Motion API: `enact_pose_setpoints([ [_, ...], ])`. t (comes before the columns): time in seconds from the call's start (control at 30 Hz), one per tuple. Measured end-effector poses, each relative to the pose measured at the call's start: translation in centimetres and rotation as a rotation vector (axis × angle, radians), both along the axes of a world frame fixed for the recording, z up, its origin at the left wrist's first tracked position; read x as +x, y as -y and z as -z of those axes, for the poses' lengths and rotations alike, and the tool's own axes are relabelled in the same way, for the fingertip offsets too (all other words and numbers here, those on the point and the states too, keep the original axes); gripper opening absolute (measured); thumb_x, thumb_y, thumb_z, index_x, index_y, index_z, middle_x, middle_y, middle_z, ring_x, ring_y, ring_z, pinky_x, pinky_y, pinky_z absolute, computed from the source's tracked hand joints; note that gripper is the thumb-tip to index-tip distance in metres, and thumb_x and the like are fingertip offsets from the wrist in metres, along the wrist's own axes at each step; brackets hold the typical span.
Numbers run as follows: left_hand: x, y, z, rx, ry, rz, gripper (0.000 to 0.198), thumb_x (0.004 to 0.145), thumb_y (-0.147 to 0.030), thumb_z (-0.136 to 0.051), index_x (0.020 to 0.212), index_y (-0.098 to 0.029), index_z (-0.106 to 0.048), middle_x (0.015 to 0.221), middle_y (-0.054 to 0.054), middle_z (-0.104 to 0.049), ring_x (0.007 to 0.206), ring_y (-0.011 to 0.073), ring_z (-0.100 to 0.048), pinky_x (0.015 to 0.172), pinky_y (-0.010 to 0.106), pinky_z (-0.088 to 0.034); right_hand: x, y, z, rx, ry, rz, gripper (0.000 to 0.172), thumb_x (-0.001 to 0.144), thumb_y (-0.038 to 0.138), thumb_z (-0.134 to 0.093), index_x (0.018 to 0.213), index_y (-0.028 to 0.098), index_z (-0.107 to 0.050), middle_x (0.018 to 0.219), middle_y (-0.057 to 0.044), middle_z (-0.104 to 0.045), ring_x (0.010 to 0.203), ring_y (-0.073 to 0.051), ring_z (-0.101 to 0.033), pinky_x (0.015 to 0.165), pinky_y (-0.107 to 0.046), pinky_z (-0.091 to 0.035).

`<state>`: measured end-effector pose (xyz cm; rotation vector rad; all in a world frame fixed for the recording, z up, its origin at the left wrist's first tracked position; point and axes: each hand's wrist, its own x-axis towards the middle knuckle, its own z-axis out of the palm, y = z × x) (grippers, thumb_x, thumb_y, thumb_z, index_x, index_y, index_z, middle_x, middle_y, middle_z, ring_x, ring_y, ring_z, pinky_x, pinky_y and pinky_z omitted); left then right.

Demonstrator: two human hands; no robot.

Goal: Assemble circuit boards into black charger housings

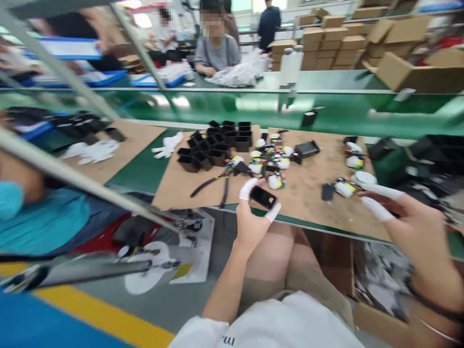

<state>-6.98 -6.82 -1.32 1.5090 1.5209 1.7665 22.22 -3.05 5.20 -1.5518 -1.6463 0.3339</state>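
Observation:
My left hand (253, 217), with white covers on thumb and finger, holds a small black housing (264, 197) by its ends above the table's front edge. On the right, my right hand (402, 212) hovers over the cardboard sheet, thumb and fingers curved around something dark that I cannot make out. Just left of its fingertips lies a circuit piece with white and yellow parts (344, 188), wired to a black block (327, 192). Several similar circuit assemblies (276, 181) are piled beyond my left hand, beside several open black boxes (217, 154).
Black-handled pliers (213, 183) rest near the table's front edge. A black tray-like case (307, 149) lies on the cardboard. White gloves (168, 145) sit to the left. A slanted metal bar (83, 171) crosses the left side. Across the green line, a person (216, 48) handles white material.

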Motion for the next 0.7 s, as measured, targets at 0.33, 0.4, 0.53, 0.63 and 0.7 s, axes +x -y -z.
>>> enact_pose_setpoints([
  [0.33, 6.9, -1.2, 2.0, -0.302, -0.118, 0.306, 0.079, 0.083, -0.029, -0.083, 0.153, -0.022, -0.046, 0.149, 0.017, -0.066, 0.14, 0.0338, -0.064, 0.121, 0.055, -0.05, -4.3, 1.9, 7.0, -0.062, 0.005, 0.253, 0.052, 0.085, 0.032, -0.066, 0.135, 0.016, -0.062, 0.122, -0.018, -0.072, 0.116, -0.035, -0.066, 0.102, -0.058, -0.057],
  [0.4, 6.7, -1.1, 2.1, -0.304, -0.14, 0.307, 0.081, 0.084, -0.03, -0.082, 0.155, -0.022, -0.044, 0.15, 0.017, -0.065, 0.142, 0.0334, -0.063, 0.124, 0.056, -0.047, -3.4, 1.0, 6.5, -0.054, 0.109, 0.225, 0.052, 0.085, 0.024, -0.063, 0.137, 0.015, -0.06, 0.125, -0.019, -0.071, 0.121, -0.037, -0.065, 0.107, -0.06, -0.054],
  [0.53, 6.3, -0.9, 2.2, -0.287, -0.183, 0.301, 0.083, 0.085, -0.032, -0.083, 0.157, -0.023, -0.043, 0.149, 0.016, -0.066, 0.143, 0.0334, -0.062, 0.126, 0.055, -0.046, -0.6, -2.6, 3.5, -0.094, 0.367, -0.067, 0.062, 0.082, 0.007, -0.055, 0.144, 0.015, -0.055, 0.142, -0.019, -0.065, 0.136, -0.035, -0.06, 0.115, -0.055, -0.051],
  [0.63, 6.2, -1.0, 2.1, -0.276, -0.205, 0.299, 0.083, 0.085, -0.033, -0.083, 0.157, -0.024, -0.043, 0.149, 0.015, -0.066, 0.142, 0.0334, -0.063, 0.124, 0.055, -0.048, 0.8, -6.4, 0.6, -0.145, 0.631, -0.433, 0.07, 0.076, -0.006, -0.045, 0.142, 0.015, -0.058, 0.148, -0.017, -0.062, 0.139, -0.032, -0.059, 0.113, -0.048, -0.05],
  [0.7, 6.3, -1.0, 2.1, -0.285, -0.201, 0.298, 0.083, 0.084, -0.032, -0.083, 0.157, -0.024, -0.044, 0.149, 0.015, -0.066, 0.141, 0.0334, -0.063, 0.124, 0.055, -0.049, 1.0, -8.8, -0.9, -0.235, 0.808, -0.563, 0.062, 0.078, -0.007, -0.046, 0.133, 0.012, -0.065, 0.134, -0.019, -0.07, 0.128, -0.032, -0.066, 0.104, -0.044, -0.052],
])
